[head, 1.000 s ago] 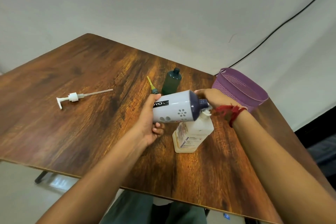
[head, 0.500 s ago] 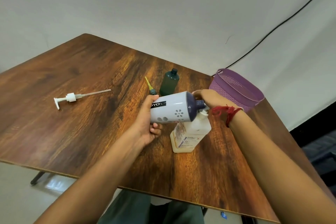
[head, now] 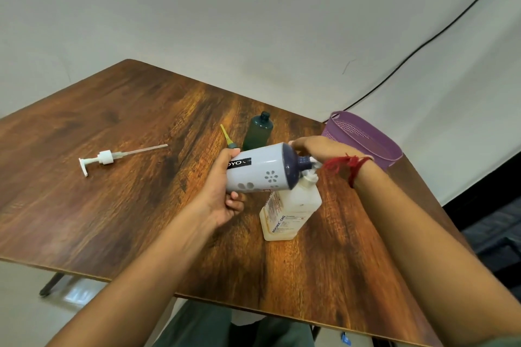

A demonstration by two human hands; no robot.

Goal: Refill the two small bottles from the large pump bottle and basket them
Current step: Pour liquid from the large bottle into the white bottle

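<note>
My left hand [head: 225, 200] grips the base of the large lavender pump bottle [head: 259, 169], which lies almost level in the air with its pump off. Its dark blue neck points right and meets the mouth of a small translucent white bottle [head: 290, 211] that stands on the table. My right hand [head: 318, 148] curls round the large bottle's dark neck, just above the small bottle's mouth. A small dark green bottle [head: 258, 132] stands upright behind them with no cap on. The purple basket [head: 363, 138] stands at the table's right corner, behind my right wrist.
The white pump head [head: 105, 158] with its long tube lies on the wooden table [head: 112, 205] to the left. A yellow-tipped nozzle cap [head: 228, 138] lies beside the green bottle. A black cable runs along the wall behind the basket.
The large bottle and both hands keep nearly the same pose over the small white bottle. Only my view has shifted a little.
</note>
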